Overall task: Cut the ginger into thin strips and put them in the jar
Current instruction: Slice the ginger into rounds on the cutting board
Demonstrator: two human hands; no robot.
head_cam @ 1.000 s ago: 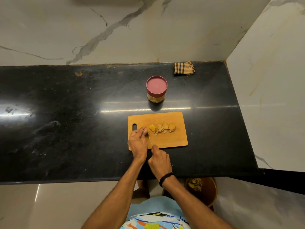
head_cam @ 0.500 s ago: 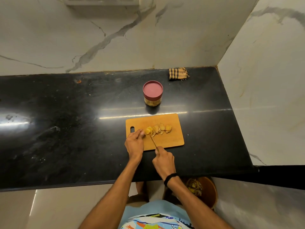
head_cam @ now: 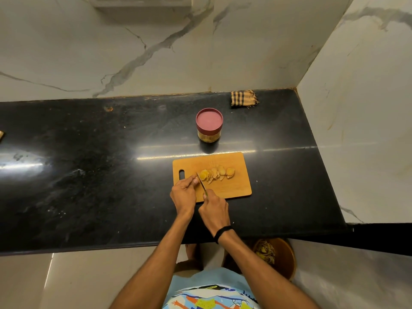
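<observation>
Head view, right hand (head_cam: 215,204) grips knife (head_cam: 201,182), ginger (head_cam: 217,173) mid board (head_cam: 234,186), jar (head_cam: 209,124) beyond edge

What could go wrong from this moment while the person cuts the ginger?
1. The left hand has its fingertips right beside the thin metal knife that the right hand grips; a slip might cut them.
2. The yellow ginger slices overlap on the wooden cutting board, so they may slide under the blade.
3. The round jar with the red lid is closed, so strips cannot go in yet.
</observation>
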